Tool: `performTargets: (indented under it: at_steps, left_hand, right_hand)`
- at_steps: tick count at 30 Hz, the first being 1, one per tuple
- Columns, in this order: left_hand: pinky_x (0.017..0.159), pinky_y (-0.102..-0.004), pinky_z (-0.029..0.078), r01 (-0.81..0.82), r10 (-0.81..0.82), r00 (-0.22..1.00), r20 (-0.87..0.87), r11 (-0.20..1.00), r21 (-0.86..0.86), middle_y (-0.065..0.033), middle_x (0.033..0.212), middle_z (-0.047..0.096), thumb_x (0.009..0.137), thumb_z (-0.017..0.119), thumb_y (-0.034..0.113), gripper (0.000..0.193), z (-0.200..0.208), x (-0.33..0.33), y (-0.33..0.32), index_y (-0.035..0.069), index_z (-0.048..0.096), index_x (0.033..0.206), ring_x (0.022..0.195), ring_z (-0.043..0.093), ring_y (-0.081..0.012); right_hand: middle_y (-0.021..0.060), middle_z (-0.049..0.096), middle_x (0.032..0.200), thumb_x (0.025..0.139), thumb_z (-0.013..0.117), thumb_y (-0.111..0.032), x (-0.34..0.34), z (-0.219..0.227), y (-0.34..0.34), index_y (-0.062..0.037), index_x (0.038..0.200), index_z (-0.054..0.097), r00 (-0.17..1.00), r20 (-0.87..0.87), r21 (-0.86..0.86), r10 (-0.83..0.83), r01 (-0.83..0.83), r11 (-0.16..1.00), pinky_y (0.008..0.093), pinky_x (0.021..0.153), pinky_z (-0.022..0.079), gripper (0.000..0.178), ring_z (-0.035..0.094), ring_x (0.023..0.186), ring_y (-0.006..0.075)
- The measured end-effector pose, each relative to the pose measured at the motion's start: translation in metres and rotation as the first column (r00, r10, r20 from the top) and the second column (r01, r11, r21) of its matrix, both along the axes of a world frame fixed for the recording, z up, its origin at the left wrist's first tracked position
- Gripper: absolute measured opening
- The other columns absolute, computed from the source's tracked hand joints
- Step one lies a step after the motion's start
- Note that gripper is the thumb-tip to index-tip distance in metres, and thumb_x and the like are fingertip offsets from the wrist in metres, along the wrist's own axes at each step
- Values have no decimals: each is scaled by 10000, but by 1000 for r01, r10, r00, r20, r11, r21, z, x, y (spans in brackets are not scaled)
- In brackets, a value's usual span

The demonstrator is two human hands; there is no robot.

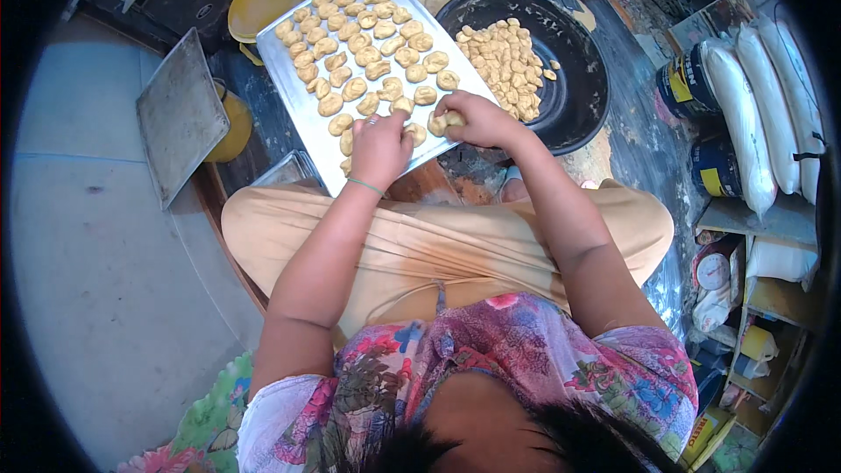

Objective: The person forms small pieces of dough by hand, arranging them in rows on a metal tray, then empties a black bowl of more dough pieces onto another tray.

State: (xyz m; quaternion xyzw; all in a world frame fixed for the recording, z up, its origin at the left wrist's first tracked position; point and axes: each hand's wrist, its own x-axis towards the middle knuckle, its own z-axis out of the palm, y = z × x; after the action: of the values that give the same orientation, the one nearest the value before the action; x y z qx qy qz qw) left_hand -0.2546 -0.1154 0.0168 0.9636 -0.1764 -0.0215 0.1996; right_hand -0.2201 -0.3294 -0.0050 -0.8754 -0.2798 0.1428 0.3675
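Observation:
A silver baking tray (289, 79) slants in front of me, its near end by my legs. Rows of twisted, yellowish dough pieces (366, 55) cover it. Over the tray's near part, my left hand (383, 147) is closed, with its fingertips at a dough piece (416, 133); the palm hides part of the grip. My right hand (480, 120) pinches another dough piece (442, 122) at the tray's right edge. Just beyond that hand stands a wide black basin (578, 79) with a heap of small cut dough lumps (504, 61) in its left part.
A yellow bucket (276, 0) stands behind the tray's far left corner. An empty flat tray (181, 118) leans against another yellow container (229, 127) at left. On the right are long white plastic packs (740, 123), dark tubs (688, 83) and a cluttered shelf (780, 302).

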Motion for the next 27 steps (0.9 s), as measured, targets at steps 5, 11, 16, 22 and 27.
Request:
performTargets:
  at_steps: [5, 11, 16, 22, 27]
  left_hand:
    - [864, -421, 348, -11, -2, 974, 226, 998, 56, -78, 1035, 608, 765, 671, 235, 223, -10, -2, 2, 104, 629, 941, 984, 543, -250]
    - [905, -441, 337, 247, -240, 884, 400, 968, 35, -45, 1023, 577, 779, 666, 254, 329, -17, -2, -18, 152, 632, 1090, 1025, 515, -228]
    - [901, -437, 338, 194, -229, 904, 360, 972, 132, -32, 1024, 583, 790, 653, 252, 336, -27, 5, -29, 154, 631, 1110, 1017, 525, -215]
    - [883, -425, 337, 170, -194, 918, 347, 980, 99, -24, 998, 606, 796, 646, 256, 301, -29, 10, -27, 153, 639, 1079, 1010, 533, -213]
    - [878, -421, 338, 167, -170, 928, 331, 985, 38, -18, 999, 621, 801, 639, 259, 251, -25, 9, -30, 156, 642, 1031, 1004, 537, -210]
  right_hand:
    - [131, 623, 970, 713, 700, -74, -10, 3, 5, -65, 1035, 605, 970, 22, 101, -243, 240, 965, 336, 814, 476, 336, 599, 920, 268]
    - [86, 612, 874, 715, 729, -58, -4, -13, -20, -53, 958, 601, 906, 36, 299, -421, 392, 870, 331, 723, 487, 274, 597, 770, 246]
    - [50, 582, 833, 723, 690, -29, -3, -14, -18, -52, 952, 601, 823, 248, 240, -511, 459, 856, 306, 703, 474, 247, 578, 771, 181]
    - [144, 598, 935, 710, 644, -27, -12, -3, -13, -52, 965, 603, 968, 156, 210, -194, 160, 965, 374, 805, 478, 259, 596, 922, 305]
    - [136, 621, 976, 704, 580, 48, -1, -8, -25, -45, 901, 644, 937, 75, 231, -342, 317, 920, 352, 852, 473, 227, 609, 940, 285]
